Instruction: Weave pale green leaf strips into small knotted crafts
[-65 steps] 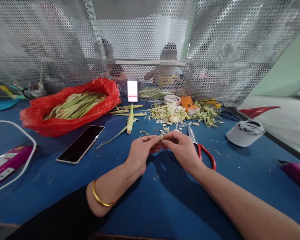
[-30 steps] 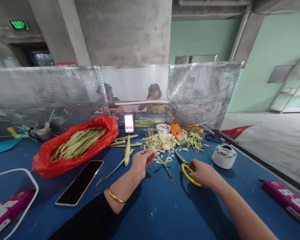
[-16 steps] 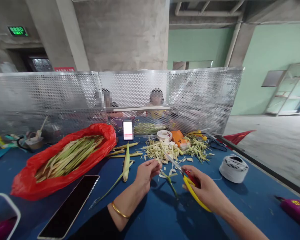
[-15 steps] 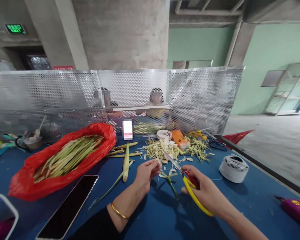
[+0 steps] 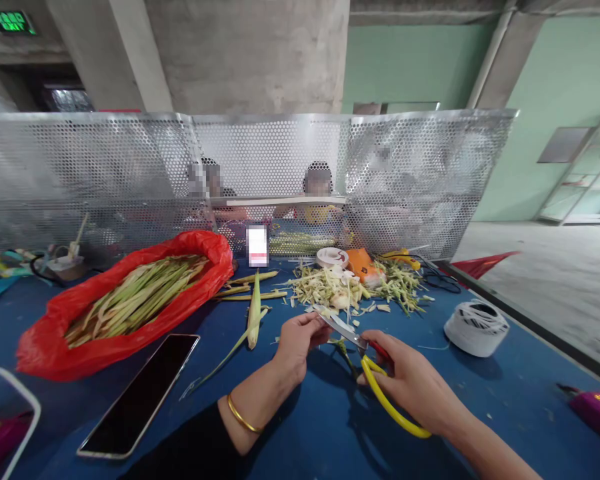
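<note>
In my right hand (image 5: 400, 373) are scissors (image 5: 380, 393) with yellow and red handles; their blades point left, up to my left fingertips. My left hand (image 5: 303, 340) pinches a small pale piece of husk (image 5: 314, 309), mostly hidden by the fingers and blades. Between my hands a green stem (image 5: 349, 360) lies on the blue table, partly covered by the scissors. Just beyond is a heap of pale cut scraps (image 5: 325, 283). Left of my left hand lies a long pale green husk leaf (image 5: 255, 313) with a thin strip across it.
A red bag (image 5: 45, 340) of green and tan strips (image 5: 140, 300) stands left, behind a dark phone (image 5: 140, 397). At right are a white roll (image 5: 476, 330) and a purple device (image 5: 597, 410). A perforated metal screen (image 5: 275, 153) closes the back, with people behind it.
The view has tilted down slightly. The scissors' blades have come left and lower, now against my left fingertips. My left hand keeps its pinch.
</note>
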`<state>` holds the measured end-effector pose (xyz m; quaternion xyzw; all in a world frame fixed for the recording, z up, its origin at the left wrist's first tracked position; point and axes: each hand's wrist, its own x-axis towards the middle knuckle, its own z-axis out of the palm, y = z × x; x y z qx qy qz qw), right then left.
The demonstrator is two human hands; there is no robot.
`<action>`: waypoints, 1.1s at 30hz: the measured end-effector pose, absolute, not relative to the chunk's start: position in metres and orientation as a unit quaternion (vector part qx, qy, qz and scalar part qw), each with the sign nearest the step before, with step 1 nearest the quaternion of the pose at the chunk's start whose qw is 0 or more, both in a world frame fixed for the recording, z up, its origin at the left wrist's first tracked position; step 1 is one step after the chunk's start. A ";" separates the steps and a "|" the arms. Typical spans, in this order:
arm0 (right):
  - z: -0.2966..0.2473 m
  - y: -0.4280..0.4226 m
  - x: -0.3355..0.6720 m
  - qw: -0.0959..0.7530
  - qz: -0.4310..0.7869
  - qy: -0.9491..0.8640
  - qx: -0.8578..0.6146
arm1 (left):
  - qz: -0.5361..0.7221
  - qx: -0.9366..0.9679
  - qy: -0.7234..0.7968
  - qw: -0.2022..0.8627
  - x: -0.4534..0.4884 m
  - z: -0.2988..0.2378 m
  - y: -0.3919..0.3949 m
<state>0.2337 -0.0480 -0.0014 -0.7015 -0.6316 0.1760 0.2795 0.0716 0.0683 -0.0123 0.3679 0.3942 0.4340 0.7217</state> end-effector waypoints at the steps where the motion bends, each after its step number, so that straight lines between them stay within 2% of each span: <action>1: -0.001 -0.048 0.234 0.283 0.173 -0.634 -0.699 | 0.432 0.370 0.395 0.721 0.072 -0.012 0.068; 17: -0.002 -0.047 0.238 0.297 0.146 -0.651 -0.683 | 0.420 0.363 0.407 0.725 0.072 -0.012 0.066; 21: -0.007 -0.044 0.246 0.299 0.123 -0.618 -0.717 | 0.434 0.348 0.402 0.727 0.071 -0.010 0.067; 23: -0.006 -0.043 0.254 0.258 0.105 -0.595 -0.754 | 0.442 0.341 0.397 0.728 0.071 -0.008 0.068; 29: 0.005 -0.050 0.270 0.053 0.044 -0.568 -0.820 | 0.462 0.337 0.380 0.727 0.070 0.004 0.070; 33: 0.006 -0.057 0.258 0.008 0.035 -0.583 -0.811 | 0.468 0.340 0.371 0.727 0.067 0.022 0.064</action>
